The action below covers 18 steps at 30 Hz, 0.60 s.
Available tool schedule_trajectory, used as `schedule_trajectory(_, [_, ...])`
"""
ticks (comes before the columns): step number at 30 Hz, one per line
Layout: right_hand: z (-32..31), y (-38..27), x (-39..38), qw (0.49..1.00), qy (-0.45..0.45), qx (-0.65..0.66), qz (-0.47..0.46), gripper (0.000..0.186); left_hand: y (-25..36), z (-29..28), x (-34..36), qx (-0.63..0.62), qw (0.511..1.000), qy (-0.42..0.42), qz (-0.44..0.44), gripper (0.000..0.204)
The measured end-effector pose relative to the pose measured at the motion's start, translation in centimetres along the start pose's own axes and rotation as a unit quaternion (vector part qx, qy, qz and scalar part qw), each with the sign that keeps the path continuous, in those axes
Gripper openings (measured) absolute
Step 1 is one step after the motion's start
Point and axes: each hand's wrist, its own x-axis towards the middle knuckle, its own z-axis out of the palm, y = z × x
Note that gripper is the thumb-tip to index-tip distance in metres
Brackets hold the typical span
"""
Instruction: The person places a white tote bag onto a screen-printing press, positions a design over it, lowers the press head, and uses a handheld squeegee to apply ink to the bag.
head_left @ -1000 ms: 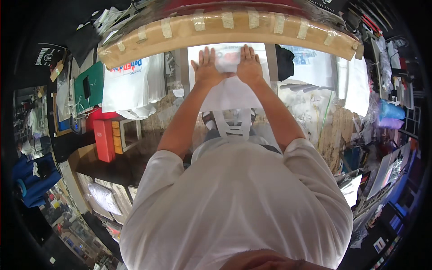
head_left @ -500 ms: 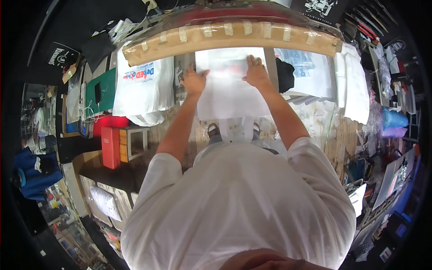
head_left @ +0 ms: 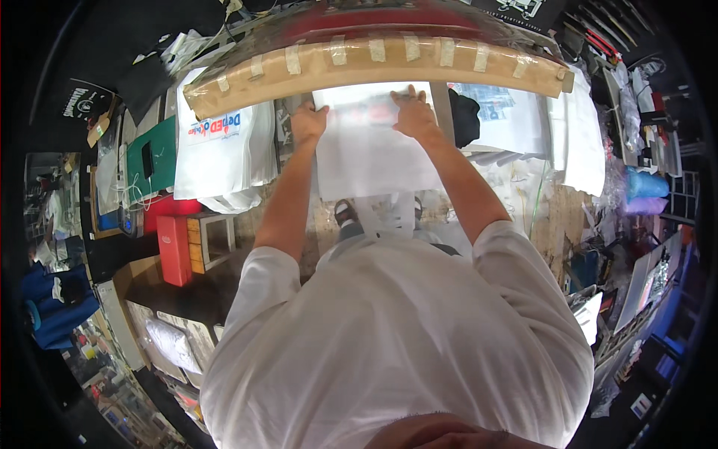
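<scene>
A white sheet-like bag (head_left: 374,161) lies flat in the middle of the bench, brightly lit, with a faint reddish print showing through near its far end. At its left edge rests my left hand (head_left: 307,124), thumb over the white material and fingers partly bent along the border. My right hand (head_left: 416,117) lies on the right part of the bag with fingers spread. Both hands are close under a long taped cardboard edge (head_left: 381,61), which hides the bag's far end.
Left stands a pile of white bags (head_left: 228,161) with red and blue print; right lies another white stack (head_left: 512,131) with blue print. A black cloth bundle (head_left: 464,118) sits beside the right hand. Further left are a green board (head_left: 138,161) with a phone and a red box (head_left: 173,251).
My left hand has slid outward to the bag's left edge, and its fingers look more bent. The right hand stays on the right part. The whole view has shifted slightly.
</scene>
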Motion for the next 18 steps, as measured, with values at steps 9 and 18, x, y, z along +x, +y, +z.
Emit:
schedule_trajectory(9, [0.2,-1.6,0.4,1.000,-0.013,0.002,0.018,0.067,-4.5,-7.5,-3.9,-0.455,0.842,0.290,0.014,0.015])
schedule_trajectory(18, [1.2,-3.6,2.2,0.999,-0.037,-0.019,0.025,0.067,10.9,-40.5,-11.0,-0.409,0.631,0.442,0.490,0.021])
